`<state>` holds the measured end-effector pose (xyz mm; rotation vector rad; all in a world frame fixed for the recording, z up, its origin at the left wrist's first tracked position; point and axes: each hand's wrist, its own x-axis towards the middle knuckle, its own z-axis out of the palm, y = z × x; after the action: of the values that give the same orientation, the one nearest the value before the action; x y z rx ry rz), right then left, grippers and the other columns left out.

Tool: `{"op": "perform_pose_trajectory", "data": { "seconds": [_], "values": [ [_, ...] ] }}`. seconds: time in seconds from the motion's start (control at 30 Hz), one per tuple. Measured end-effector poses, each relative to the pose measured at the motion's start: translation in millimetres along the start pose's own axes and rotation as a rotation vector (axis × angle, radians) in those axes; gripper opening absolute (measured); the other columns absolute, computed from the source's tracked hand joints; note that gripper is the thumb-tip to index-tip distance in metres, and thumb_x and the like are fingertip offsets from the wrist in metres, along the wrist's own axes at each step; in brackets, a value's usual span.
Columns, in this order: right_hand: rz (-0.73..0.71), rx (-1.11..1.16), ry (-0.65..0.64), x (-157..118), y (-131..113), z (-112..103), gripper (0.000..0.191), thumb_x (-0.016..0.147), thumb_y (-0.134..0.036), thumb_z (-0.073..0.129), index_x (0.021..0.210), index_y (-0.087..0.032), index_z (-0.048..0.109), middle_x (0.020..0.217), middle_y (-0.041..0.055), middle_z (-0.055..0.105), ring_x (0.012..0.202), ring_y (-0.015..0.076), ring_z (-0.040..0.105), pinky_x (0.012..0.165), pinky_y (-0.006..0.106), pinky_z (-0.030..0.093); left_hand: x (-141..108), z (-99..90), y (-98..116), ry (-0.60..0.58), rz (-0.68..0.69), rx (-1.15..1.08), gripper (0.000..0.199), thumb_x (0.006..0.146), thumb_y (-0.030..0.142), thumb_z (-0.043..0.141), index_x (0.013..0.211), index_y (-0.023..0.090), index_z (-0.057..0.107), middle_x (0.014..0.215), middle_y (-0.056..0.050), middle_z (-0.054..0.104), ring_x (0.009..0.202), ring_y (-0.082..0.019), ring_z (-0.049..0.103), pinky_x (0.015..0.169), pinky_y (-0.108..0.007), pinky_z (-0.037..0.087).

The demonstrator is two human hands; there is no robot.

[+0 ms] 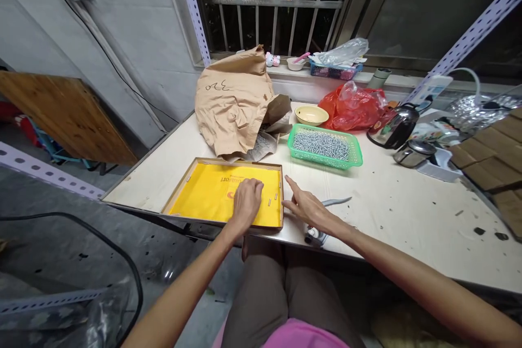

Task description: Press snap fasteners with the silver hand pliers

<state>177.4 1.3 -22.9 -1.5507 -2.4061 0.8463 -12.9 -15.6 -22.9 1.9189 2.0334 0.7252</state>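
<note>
A shallow cardboard tray (283, 212) with a yellow printed lining (204, 190) lies at the table's front edge. Over its right half is my left hand (247, 199), fingers curled together; whatever they may hold is hidden. Small silvery metal pins (269, 202) lie on the lining to the right of that hand. Just outside the tray's right wall is my right hand (306, 206), its index finger stretched out and thumb apart, with nothing visible between them. Behind it, a green plastic basket (356, 159) holds a heap of similar small metal pieces (322, 144).
A crumpled brown paper sack (234, 103) stands behind the tray. Close to my right hand lie a grey curved tool (336, 202) and a small metal object (315, 236). Further back are a cream bowl (311, 115), red plastic bag (353, 107), kettle (393, 126) and cardboard boxes (491, 157).
</note>
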Motion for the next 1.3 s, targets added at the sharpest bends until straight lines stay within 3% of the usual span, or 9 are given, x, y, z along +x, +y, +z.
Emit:
{"op": "perform_pose_trajectory", "data": {
  "seconds": [0.1,0.2,0.37,0.63,0.83,0.93,1.07,1.2,1.3],
  "values": [
    [0.000,0.006,0.043,-21.2,19.6,-9.3,0.072,0.088,-0.035,0.045,0.150,-0.019,0.011,0.080,0.0031,0.065,0.069,0.0187,0.059,0.064,0.028,0.039,44.6,7.6,4.1,-0.029,-0.119,0.064,0.027,0.091,0.020,0.042,0.087,0.014,0.068,0.089,-0.009,0.066,0.087,-0.020,0.060,0.077,-0.029,0.042],
    [0.033,-0.006,0.131,-46.5,44.5,-17.9,0.068,0.088,-0.039,0.043,0.149,-0.021,0.017,0.080,0.0023,0.064,0.070,0.0196,0.058,0.062,0.030,0.040,63.9,25.5,10.5,-0.042,-0.135,0.112,0.025,0.089,0.020,0.046,0.098,0.015,0.068,0.101,-0.010,0.064,0.092,-0.021,0.060,0.075,-0.028,0.042],
    [0.107,0.070,0.238,-87.8,78.4,-29.6,0.063,0.089,-0.044,0.040,0.146,-0.020,0.027,0.078,0.0012,0.063,0.064,0.0173,0.058,0.061,0.030,0.044,58.2,41.5,13.8,-0.049,-0.002,0.159,0.030,0.091,0.023,0.045,0.114,0.021,0.064,0.101,-0.008,0.059,0.093,-0.020,0.058,0.072,-0.027,0.042],
    [0.145,0.088,0.307,-115.6,117.0,-24.2,0.055,0.090,-0.049,0.041,0.136,-0.018,0.044,0.077,0.0021,0.065,0.065,0.0165,0.060,0.063,0.029,0.047,47.1,35.2,14.0,-0.312,0.258,0.204,0.026,0.090,0.030,0.046,0.102,0.024,0.068,0.090,-0.006,0.054,0.090,-0.020,0.054,0.070,-0.027,0.041],
    [-0.007,-0.017,0.324,-121.4,117.4,-15.6,0.044,0.094,-0.043,0.036,0.131,-0.022,0.050,0.105,0.0080,0.064,0.090,0.0198,0.063,0.076,0.031,0.050,55.0,44.1,17.6,-0.336,0.218,0.127,0.024,0.086,0.033,0.052,0.100,0.022,0.068,0.093,-0.005,0.058,0.086,-0.018,0.057,0.069,-0.027,0.041],
    [-0.049,-0.056,0.306,-124.1,110.6,-15.6,0.041,0.097,-0.038,0.033,0.131,-0.023,0.049,0.104,0.0075,0.063,0.091,0.0194,0.062,0.076,0.031,0.050,62.4,48.3,18.1,-0.333,0.071,0.056,0.016,0.077,0.026,0.058,0.089,0.020,0.068,0.087,-0.004,0.061,0.080,-0.017,0.058,0.067,-0.027,0.042],
    [-0.056,-0.089,0.281,-128.0,104.3,-17.5,0.039,0.097,-0.034,0.032,0.132,-0.023,0.047,0.097,0.0063,0.061,0.083,0.0181,0.062,0.071,0.031,0.050,63.7,37.0,25.4,-0.298,-0.087,-0.286,0.010,0.069,0.024,0.061,0.075,0.017,0.061,0.072,-0.001,0.062,0.069,-0.014,0.058,0.063,-0.024,0.045],
    [-0.085,-0.123,0.255,-130.7,104.7,-17.6,0.036,0.096,-0.032,0.036,0.128,-0.021,0.049,0.099,0.0073,0.059,0.083,0.0176,0.060,0.070,0.030,0.049,39.9,16.4,53.8,-0.288,-0.120,-0.533,0.017,0.066,0.029,0.063,0.075,0.016,0.058,0.065,0.002,0.058,0.062,-0.013,0.057,0.056,-0.023,0.046],
    [-0.120,-0.175,0.191,-130.4,106.9,-15.3,0.029,0.094,-0.029,0.042,0.119,-0.020,0.054,0.096,0.0073,0.057,0.084,0.0176,0.057,0.069,0.028,0.047,9.9,12.6,80.0,-0.423,0.011,-0.410,0.010,0.067,0.024,0.059,0.074,0.016,0.059,0.066,0.001,0.060,0.061,-0.012,0.057,0.058,-0.022,0.044]
  ]
}}
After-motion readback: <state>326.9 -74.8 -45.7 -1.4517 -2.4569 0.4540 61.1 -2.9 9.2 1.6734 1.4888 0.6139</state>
